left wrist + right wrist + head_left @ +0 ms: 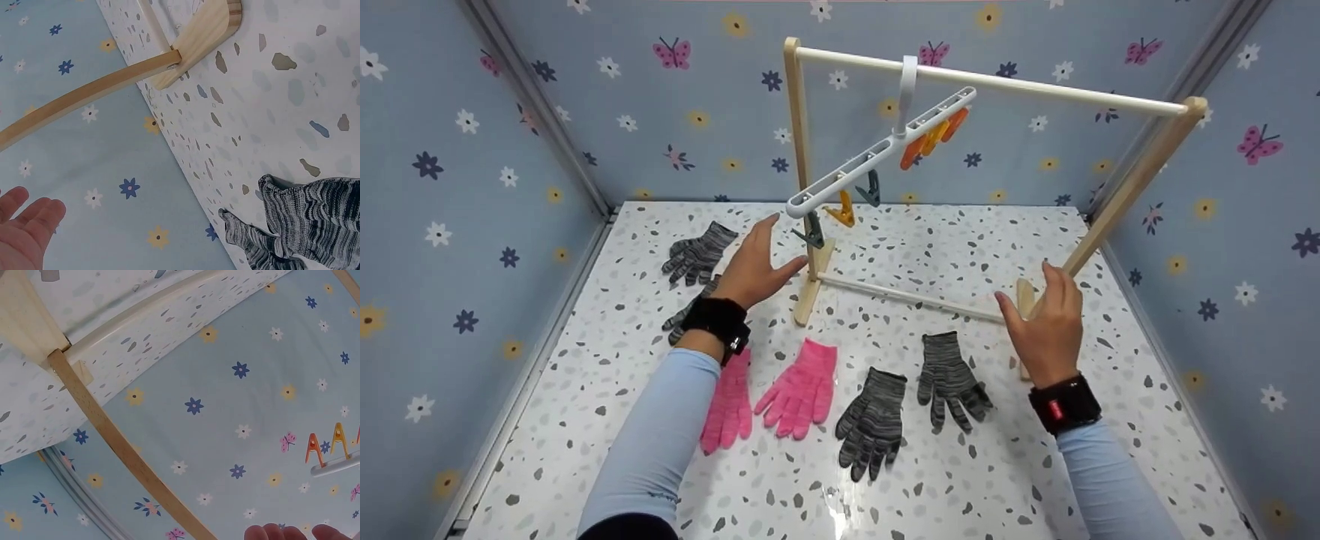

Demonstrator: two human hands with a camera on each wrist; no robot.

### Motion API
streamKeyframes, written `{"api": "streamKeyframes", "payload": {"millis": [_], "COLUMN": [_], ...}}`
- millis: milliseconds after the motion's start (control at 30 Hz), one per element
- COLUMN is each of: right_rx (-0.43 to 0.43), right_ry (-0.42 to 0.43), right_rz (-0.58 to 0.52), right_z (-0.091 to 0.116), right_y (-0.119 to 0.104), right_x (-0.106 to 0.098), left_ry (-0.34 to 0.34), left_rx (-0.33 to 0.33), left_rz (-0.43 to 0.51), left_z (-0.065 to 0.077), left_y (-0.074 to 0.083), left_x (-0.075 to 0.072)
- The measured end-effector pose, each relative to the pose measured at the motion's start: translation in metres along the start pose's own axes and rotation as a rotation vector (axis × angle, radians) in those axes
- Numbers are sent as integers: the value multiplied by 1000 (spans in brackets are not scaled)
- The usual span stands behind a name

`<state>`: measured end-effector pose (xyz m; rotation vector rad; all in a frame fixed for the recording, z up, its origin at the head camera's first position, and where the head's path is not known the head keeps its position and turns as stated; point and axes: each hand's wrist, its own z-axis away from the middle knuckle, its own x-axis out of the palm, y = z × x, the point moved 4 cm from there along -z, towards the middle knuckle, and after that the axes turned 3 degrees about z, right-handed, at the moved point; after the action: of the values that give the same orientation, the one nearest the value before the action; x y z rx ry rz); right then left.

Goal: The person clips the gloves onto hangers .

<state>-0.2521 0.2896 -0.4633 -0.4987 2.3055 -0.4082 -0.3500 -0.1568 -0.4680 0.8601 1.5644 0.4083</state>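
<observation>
My left hand (757,266) is in the air with its fingers apart, just left of the near end of a white clip hanger (840,176). It holds nothing. My right hand (1048,322) hovers by the right post (1140,176) of a wooden rack, fingers loosely spread and nothing in them; contact with the post cannot be told. The hanger hooks over the rack's white top rail (1035,87). From it hang orange clips (913,152), yellow clips (841,210) and dark green clips (813,231). Only fingertips of the right hand (287,533) show in its wrist view.
Two pink gloves (802,390) lie at the front left, one partly behind my left forearm. Right of them are two dark grey striped gloves (874,424). Another grey pair (701,253) lies back left, one mostly hidden by my wrist. Patterned walls (510,187) enclose the speckled table (607,420).
</observation>
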Motion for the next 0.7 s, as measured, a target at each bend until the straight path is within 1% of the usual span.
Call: {"api": "streamKeyframes", "payload": {"millis": [133, 300, 433, 567, 700], "right_rx": [37, 52, 79, 127, 190], "right_ry": [43, 83, 108, 123, 98], "right_rz": [-25, -23, -20, -27, -21], "right_z": [1, 0, -1, -3, -6], "right_y": [3, 7, 10, 14, 20], "right_x": [-6, -12, -15, -18, -18], "left_ry": [-5, 3, 21, 41, 54], "left_rx": [-20, -21, 6, 35, 39], "left_rz": [23, 46, 63, 95, 102], "left_z": [-3, -8, -13, -18, -21], "left_y": [2, 7, 12, 17, 20], "left_x": [2, 2, 1, 0, 1]}}
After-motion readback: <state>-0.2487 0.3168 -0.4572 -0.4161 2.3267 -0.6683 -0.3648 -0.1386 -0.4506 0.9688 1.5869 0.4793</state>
